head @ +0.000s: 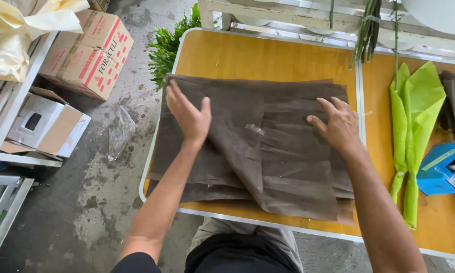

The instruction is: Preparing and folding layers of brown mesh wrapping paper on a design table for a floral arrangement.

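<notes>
A stack of dark brown wrapping sheets [283,151] lies spread on a yellow-topped folding table [247,55]. My left hand [187,114] rests flat on the stack's left part, fingers together and pointing away from me. On the right part, my right hand [338,124] presses down with spread, slightly bent fingers. Neither hand grips a sheet. A small piece of clear tape [255,129] sits on the top sheet between my hands. The top sheet lies askew over the ones below it.
Lime-green wrapping sheets [412,131] and a blue tape dispenser [442,167] lie on the table's right half. Green stems [368,30] hang at the far edge. Cardboard boxes [88,50], a fern bunch [169,45] and a plastic bag [120,132] are on the concrete floor, left.
</notes>
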